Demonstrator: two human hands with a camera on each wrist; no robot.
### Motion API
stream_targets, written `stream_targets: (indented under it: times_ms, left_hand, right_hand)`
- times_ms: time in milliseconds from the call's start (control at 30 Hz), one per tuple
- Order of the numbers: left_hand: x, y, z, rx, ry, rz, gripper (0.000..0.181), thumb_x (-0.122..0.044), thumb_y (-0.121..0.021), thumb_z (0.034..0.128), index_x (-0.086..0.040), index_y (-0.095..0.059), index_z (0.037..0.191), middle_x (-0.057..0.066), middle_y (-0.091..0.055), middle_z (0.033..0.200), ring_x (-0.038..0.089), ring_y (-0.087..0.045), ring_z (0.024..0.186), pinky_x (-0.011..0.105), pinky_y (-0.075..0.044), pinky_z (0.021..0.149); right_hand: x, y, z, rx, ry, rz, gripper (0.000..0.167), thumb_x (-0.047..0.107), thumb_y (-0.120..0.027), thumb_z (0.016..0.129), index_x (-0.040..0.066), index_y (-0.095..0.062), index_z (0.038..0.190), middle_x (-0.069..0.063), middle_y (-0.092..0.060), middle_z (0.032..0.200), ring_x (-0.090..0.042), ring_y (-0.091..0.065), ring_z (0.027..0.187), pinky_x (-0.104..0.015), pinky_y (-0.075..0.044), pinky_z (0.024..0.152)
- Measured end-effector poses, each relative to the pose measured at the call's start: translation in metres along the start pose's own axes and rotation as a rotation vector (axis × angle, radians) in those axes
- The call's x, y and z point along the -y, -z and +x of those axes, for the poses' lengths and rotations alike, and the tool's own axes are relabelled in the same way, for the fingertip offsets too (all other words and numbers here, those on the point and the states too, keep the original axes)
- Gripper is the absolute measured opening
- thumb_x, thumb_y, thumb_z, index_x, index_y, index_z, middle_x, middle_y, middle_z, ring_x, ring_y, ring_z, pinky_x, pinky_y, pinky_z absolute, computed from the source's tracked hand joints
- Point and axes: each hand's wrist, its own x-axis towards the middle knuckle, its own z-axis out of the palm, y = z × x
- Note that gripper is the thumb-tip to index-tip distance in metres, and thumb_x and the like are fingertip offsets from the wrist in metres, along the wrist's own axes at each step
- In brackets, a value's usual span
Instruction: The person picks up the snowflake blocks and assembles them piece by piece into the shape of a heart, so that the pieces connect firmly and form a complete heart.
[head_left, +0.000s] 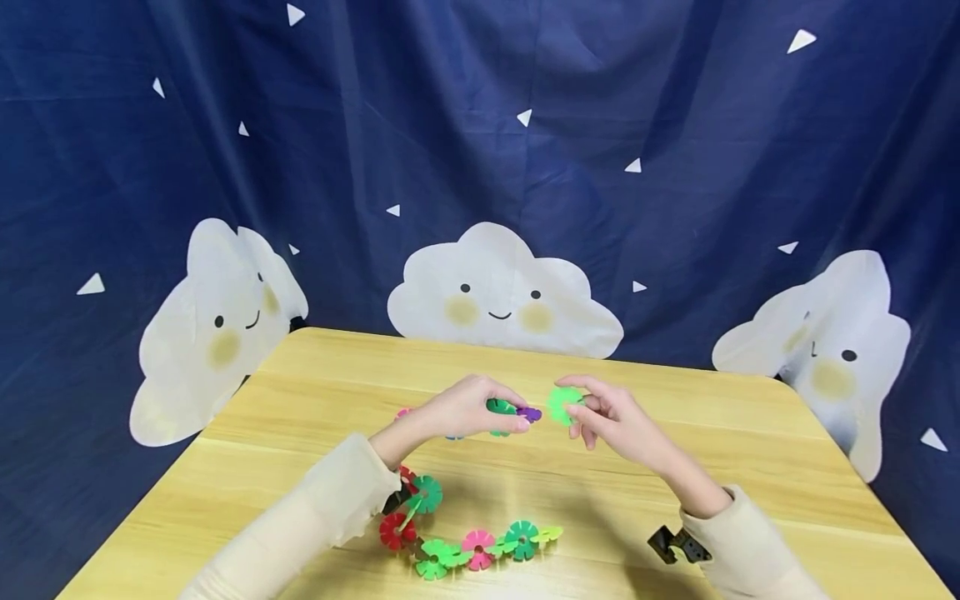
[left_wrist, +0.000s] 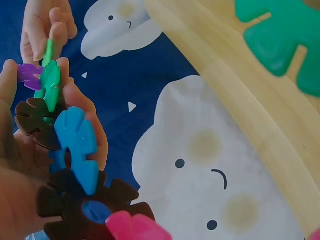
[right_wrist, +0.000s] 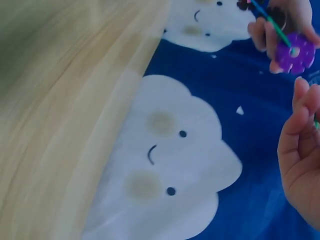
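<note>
Above the table my left hand pinches a purple snowflake disc, the end of a chain of interlocking plastic discs. In the left wrist view, a green disc, brown disc and blue disc follow it along that hand's palm. My right hand pinches a light green snowflake disc between thumb and forefinger. A small gap separates this disc from the purple one in the head view. In the right wrist view the light green disc is mostly hidden behind the right hand.
The chain loops down under the left forearm, through a teal disc and a red disc, to a yellow-green disc near the front of the wooden table. A blue curtain with clouds hangs behind.
</note>
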Motion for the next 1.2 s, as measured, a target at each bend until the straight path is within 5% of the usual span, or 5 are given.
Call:
stream_targets:
  times_ms: [400,633,1000,1200]
  left_hand:
    - [-0.004,-0.001,-0.001,0.0,0.001,-0.004,0.032,-0.031,-0.062,0.086,-0.006,-0.069,0.104,-0.003,-0.065,0.07,0.007,-0.033,0.041,0.019,-0.028,0.044]
    - [-0.004,-0.003,-0.002,-0.001,-0.053,0.03,0.031,-0.029,-0.058,0.0893,-0.004,-0.067,0.106,0.0,-0.066,0.081,0.005,-0.04,0.05,0.019,-0.035,0.052]
    - [-0.004,-0.007,0.0,-0.008,-0.082,0.076,0.027,-0.028,-0.056,0.0907,-0.005,-0.066,0.1,-0.005,-0.052,0.065,0.004,-0.035,0.05,0.018,-0.033,0.052]
    - [-0.001,-0.008,0.003,0.085,-0.129,0.105,0.023,-0.03,-0.06,0.0881,-0.01,-0.069,0.095,-0.009,-0.049,0.059,0.002,-0.035,0.047,0.016,-0.031,0.049]
  right_hand:
    - [0.01,-0.019,0.001,-0.113,0.261,-0.263,0.035,-0.01,-0.057,0.083,-0.001,-0.052,0.115,0.005,-0.053,0.052,-0.003,-0.052,0.049,-0.013,-0.04,0.046]
    - [0.009,-0.029,0.001,-0.184,0.258,-0.319,0.033,-0.009,-0.059,0.081,-0.001,-0.052,0.113,0.004,-0.058,0.059,-0.001,-0.048,0.046,-0.011,-0.038,0.046]
    - [0.007,-0.034,0.004,-0.13,0.202,-0.218,0.029,-0.01,-0.057,0.083,-0.005,-0.048,0.11,-0.002,-0.061,0.058,-0.007,-0.054,0.046,-0.016,-0.04,0.043]
    - [0.009,-0.025,0.004,0.075,0.179,-0.229,0.021,0.002,-0.058,0.086,0.002,-0.053,0.106,-0.003,-0.063,0.069,-0.006,-0.056,0.055,-0.017,-0.045,0.048]
